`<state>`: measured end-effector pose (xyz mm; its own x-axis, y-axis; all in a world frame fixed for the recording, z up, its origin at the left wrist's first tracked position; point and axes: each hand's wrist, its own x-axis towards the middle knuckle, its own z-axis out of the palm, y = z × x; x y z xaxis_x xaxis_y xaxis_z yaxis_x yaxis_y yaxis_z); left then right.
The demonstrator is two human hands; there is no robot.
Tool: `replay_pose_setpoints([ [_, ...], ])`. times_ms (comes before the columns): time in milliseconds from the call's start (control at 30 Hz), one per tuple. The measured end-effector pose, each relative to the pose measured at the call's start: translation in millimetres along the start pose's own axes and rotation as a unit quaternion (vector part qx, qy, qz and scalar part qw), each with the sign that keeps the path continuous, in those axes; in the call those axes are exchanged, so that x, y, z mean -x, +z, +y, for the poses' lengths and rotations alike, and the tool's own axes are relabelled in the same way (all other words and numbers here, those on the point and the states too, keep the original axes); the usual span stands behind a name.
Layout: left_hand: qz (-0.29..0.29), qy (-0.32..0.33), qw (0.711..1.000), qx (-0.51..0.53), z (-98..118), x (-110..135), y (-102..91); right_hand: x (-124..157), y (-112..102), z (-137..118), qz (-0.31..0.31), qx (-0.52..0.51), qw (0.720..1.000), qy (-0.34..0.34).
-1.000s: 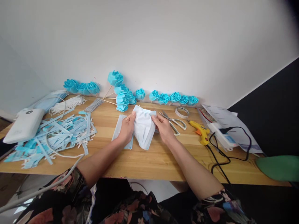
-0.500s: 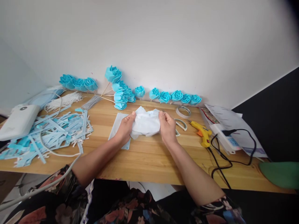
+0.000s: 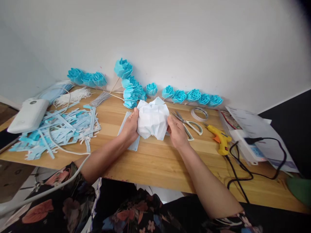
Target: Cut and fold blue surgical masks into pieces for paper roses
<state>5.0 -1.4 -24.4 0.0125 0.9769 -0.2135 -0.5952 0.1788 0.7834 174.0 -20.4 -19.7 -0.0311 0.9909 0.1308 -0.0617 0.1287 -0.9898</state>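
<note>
Above the wooden table I hold a crumpled white sheet, thin and creased like mask fabric. My left hand grips its left edge with the thumb on top. My right hand pinches its lower right side. A flat pale-blue mask piece lies on the table under my left hand. Scissors lie just right of my right hand.
Blue fabric roses line the wall. A heap of cut blue strips and a white device lie at the left. A tape roll, a yellow glue gun, its black cord, a power strip and papers sit at the right.
The white sheet went from hanging open, to bunched low between my hands, to being lifted and spread taller. My view has shifted slightly left.
</note>
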Motion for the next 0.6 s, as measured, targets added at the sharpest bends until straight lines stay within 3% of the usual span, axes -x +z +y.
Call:
replay_pose_setpoints([
  [167, -0.113, -0.03, 0.992, 0.05, 3.4, 6.1, 10.1, -2.3, -0.2, 2.9, 0.095, 0.042, 0.994, -0.04],
  [300, -0.183, -0.007, 0.983, 0.012, 2.0, 14.4, 10.7, -6.0, -2.2, 4.8, 0.145, 0.072, 0.985, -0.066],
  [467, -0.189, 0.059, 0.972, -0.123, -3.7, 15.3, 1.9, -5.3, -1.9, 1.5, 0.15, 0.067, 0.983, -0.088],
  [600, -0.199, 0.071, 0.963, -0.17, 0.7, 14.2, 0.6, -6.8, -5.6, -2.0, 0.173, 0.07, 0.978, -0.097],
])
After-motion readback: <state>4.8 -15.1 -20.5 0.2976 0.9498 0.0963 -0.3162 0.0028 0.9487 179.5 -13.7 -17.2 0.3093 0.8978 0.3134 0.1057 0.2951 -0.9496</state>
